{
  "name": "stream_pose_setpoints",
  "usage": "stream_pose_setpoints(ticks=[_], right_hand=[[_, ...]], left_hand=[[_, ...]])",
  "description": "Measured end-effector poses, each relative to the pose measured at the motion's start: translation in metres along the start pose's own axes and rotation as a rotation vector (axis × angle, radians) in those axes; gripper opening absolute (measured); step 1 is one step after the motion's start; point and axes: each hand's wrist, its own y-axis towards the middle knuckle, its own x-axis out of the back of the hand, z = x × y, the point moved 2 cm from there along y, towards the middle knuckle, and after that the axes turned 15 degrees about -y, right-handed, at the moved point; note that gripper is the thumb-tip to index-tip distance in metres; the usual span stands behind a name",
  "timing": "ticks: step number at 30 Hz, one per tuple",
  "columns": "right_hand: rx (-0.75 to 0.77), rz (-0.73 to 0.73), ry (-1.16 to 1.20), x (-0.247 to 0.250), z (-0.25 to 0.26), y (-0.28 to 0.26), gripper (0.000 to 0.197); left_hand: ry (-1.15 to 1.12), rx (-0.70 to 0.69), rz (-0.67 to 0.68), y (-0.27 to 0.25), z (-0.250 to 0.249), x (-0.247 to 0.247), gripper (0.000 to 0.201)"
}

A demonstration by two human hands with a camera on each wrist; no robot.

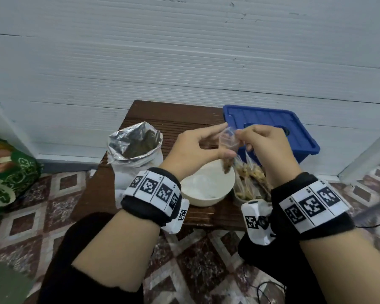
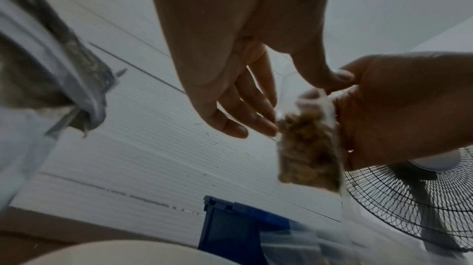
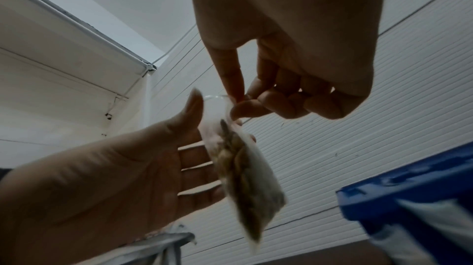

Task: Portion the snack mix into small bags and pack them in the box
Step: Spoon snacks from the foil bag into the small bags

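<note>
The small bag (image 1: 228, 148) of snack mix hangs in the air above the white bowl (image 1: 206, 185) on the desk (image 1: 162, 119), in front of the shut blue box (image 1: 270, 126). The right hand (image 1: 266, 148) pinches its top edge in a tight grip, other fingers curled, while the left hand (image 1: 198, 148), fingers straight, touches its side. It looks light, limp and slippery, best held by the empty top strip, I'd say.

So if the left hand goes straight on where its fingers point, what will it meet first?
Most likely the small snack bag pinched by the right hand; the left hand's fingertips already seem to touch it.
</note>
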Motion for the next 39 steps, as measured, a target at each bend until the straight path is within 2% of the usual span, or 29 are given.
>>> stream_pose_setpoints(ticks=[4, 7, 10, 12, 15, 17, 21, 23, 29, 36, 39], right_hand=[[-0.014, 0.021, -0.010, 0.014, -0.017, -0.004, 0.036], [-0.052, 0.060, 0.038, 0.019, -0.025, -0.005, 0.033], [-0.085, 0.076, 0.074, 0.020, -0.031, -0.006, 0.030], [-0.099, 0.067, 0.073, 0.020, -0.035, -0.006, 0.030], [-0.107, 0.050, 0.069, 0.023, -0.037, -0.008, 0.045], [-0.072, 0.073, -0.017, 0.024, -0.038, -0.009, 0.053], [-0.020, 0.073, -0.263, 0.026, -0.045, -0.008, 0.025], [-0.018, 0.028, -0.298, 0.028, -0.049, -0.006, 0.020], [-0.075, -0.058, -0.218, 0.057, -0.057, -0.002, 0.027], [-0.135, -0.229, -0.201, 0.093, -0.060, -0.001, 0.025], [-0.149, -0.204, -0.251, 0.087, -0.061, -0.005, 0.031]], left_hand=[[0.102, 0.139, 0.195, 0.003, 0.016, -0.007, 0.067], [0.154, 0.187, 0.253, 0.003, 0.026, -0.015, 0.059], [0.137, 0.176, 0.207, 0.004, 0.032, -0.023, 0.037], [0.123, 0.180, 0.171, 0.005, 0.035, -0.026, 0.030], [0.107, 0.164, 0.128, 0.005, 0.040, -0.031, 0.030], [0.098, 0.154, 0.107, 0.006, 0.043, -0.032, 0.030], [0.090, 0.144, 0.069, 0.006, 0.048, -0.037, 0.033], [0.081, 0.146, 0.064, 0.006, 0.049, -0.041, 0.035], [0.066, 0.151, 0.074, 0.006, 0.049, -0.041, 0.049], [0.092, 0.153, 0.052, 0.006, 0.052, -0.039, 0.030], [0.132, 0.168, 0.061, 0.004, 0.055, -0.040, 0.030]])
